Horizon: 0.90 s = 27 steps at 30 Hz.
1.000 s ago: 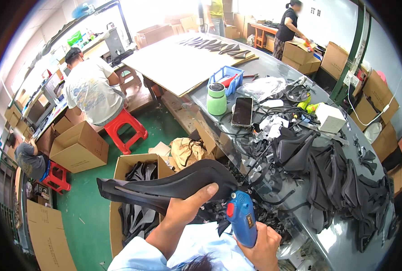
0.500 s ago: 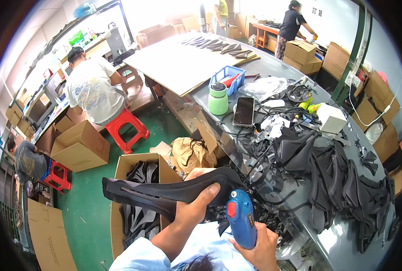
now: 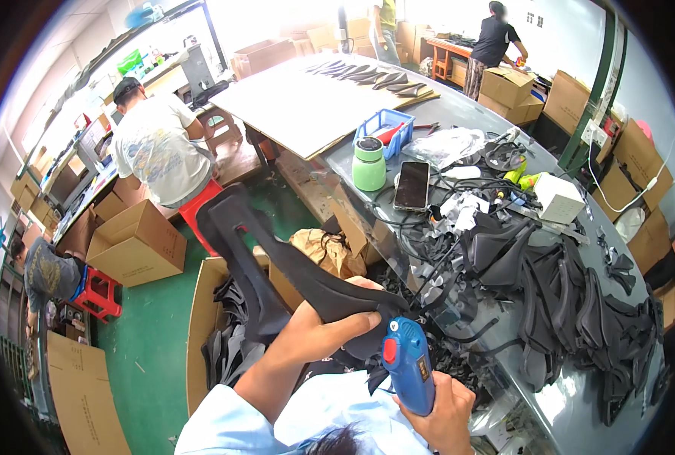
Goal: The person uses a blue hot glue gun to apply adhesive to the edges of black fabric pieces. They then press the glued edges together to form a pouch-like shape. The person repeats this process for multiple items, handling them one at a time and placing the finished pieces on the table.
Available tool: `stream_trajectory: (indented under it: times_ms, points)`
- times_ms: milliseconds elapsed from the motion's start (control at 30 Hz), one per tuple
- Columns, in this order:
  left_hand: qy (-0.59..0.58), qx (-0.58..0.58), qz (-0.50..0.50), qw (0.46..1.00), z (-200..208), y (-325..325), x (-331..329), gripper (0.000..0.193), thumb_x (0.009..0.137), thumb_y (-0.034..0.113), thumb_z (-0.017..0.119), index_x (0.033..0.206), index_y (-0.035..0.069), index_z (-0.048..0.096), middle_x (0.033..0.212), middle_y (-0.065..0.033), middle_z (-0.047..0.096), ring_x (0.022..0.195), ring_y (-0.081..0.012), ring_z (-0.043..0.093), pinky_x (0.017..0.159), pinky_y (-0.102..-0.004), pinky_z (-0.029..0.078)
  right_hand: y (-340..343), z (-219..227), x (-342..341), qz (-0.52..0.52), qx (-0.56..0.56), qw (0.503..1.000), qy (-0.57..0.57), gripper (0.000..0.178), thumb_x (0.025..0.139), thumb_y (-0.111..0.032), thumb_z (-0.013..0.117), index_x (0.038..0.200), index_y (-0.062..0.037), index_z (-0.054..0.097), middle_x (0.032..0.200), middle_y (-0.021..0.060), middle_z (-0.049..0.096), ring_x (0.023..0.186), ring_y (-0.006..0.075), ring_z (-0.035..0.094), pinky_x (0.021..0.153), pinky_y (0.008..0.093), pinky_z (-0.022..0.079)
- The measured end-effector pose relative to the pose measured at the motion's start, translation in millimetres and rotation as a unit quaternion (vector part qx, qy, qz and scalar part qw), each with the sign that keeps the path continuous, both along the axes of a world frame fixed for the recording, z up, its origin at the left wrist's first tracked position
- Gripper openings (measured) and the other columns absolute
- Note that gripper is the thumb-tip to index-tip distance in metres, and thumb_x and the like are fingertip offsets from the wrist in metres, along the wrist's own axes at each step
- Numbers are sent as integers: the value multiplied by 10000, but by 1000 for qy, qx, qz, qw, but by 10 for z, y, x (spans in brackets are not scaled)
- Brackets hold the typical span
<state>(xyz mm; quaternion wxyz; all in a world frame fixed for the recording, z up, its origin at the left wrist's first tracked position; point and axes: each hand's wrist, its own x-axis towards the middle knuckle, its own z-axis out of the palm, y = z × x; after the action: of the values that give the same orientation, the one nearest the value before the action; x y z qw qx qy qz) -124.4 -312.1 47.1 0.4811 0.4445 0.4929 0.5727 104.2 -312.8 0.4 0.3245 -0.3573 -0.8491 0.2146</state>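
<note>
My left hand (image 3: 312, 339) is closed round a black padded piece shaped like a bicycle saddle (image 3: 324, 290). Its narrow nose points up and away to the left, and a long gap parts its two wings. In my right hand (image 3: 445, 418) is a blue cordless power tool (image 3: 410, 371) with a red button, its body held upright. The tool's upper end is right beside the saddle's right wing; its working tip is hidden, so I cannot tell whether it touches. Below the saddle stands a cardboard box (image 3: 198, 341) of similar black pieces (image 3: 231, 334).
On the metal table (image 3: 497, 379) at right lie a heap of black saddle pieces (image 3: 557, 303), cables, a phone (image 3: 412, 186), a green bottle (image 3: 368, 164) and a blue basket (image 3: 398, 125). Beyond is a white board (image 3: 284, 106). A seated person (image 3: 159, 152) works at far left; others are farther off.
My left hand has turned the saddle, so its nose has swung up and away and the gap between its wings shows wider. The tool has shifted only slightly.
</note>
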Motion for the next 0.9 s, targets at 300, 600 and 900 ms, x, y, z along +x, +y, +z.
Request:
stream_trajectory:
  times_ms: [300, 600, 900]
  points:
    - [335, 107, -159, 922, -67, 211, -182, 268, 750, -9, 568, 1014, -12, 612, 883, -92, 625, 791, -162, 598, 705, -291, 471, 32, -64, 71, 56, -50, 997, -34, 549, 632, -264, 826, 991, 0, 506, 686, 133, 608, 636, 278, 636, 583, 363, 503]
    - [343, 153, -138, 916, -386, 266, 36, 331, 734, 59, 653, 1056, 23, 587, 1001, -105, 628, 913, -243, 616, 764, -322, 488, -20, 139, -30, 57, -185, 980, 49, 586, 588, -246, 845, 999, -20, 494, 764, 193, 614, 694, 364, 635, 607, 397, 505]
    - [382, 125, -116, 908, -893, 156, 138, 310, 748, 119, 658, 1041, 43, 588, 955, -97, 618, 905, -244, 609, 767, -339, 478, -47, 263, -63, 58, -169, 981, 75, 581, 591, -288, 851, 975, -39, 492, 730, 158, 610, 649, 344, 632, 580, 382, 500]
